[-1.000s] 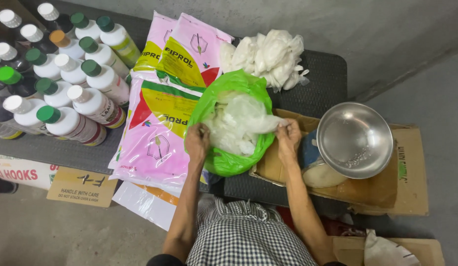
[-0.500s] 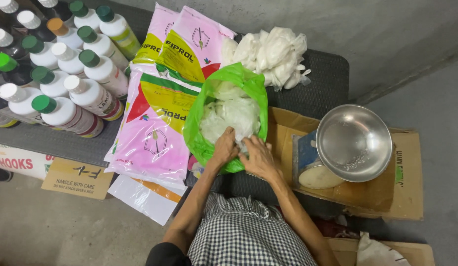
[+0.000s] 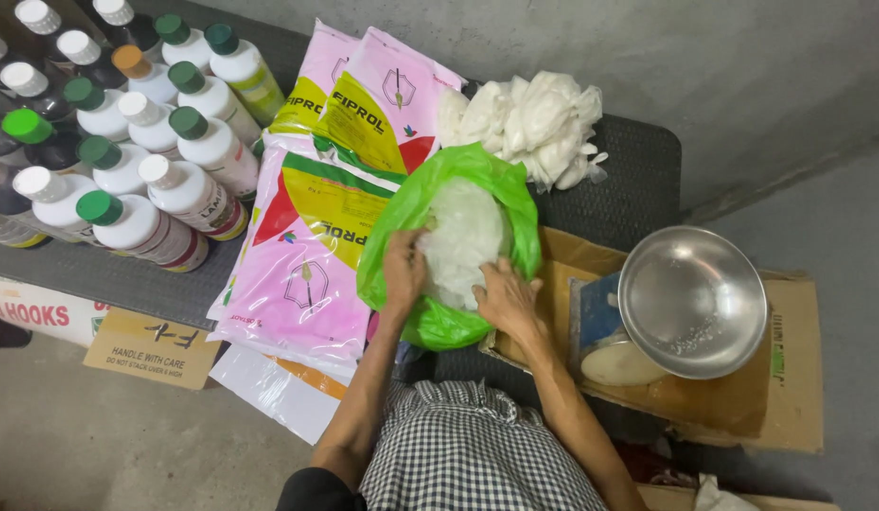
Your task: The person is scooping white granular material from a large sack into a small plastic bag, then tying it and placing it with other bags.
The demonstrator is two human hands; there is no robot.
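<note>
a bright green plastic bag [image 3: 430, 203] stuffed with translucent white plastic pouches [image 3: 463, 237] is being held on the dark bench, long axis running away from the body. the left hand [image 3: 404, 270] and right hand [image 3: 504, 298] are being pressed on its near end, fingers together on the white mass, equally near. flat pink-and-yellow sacks [image 3: 312, 255] are lying just left; green- and white-capped white bottles [image 3: 127, 151] farther left; a steel bowl [image 3: 690, 298] is sitting on a brown carton [image 3: 780, 397] to the right.

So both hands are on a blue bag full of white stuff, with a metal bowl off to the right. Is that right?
Not quite: the bag is green, not blue, as the head view shows. Both the left hand and right hand rest on it, white material fills it, and the metal bowl sits to the right.
</note>
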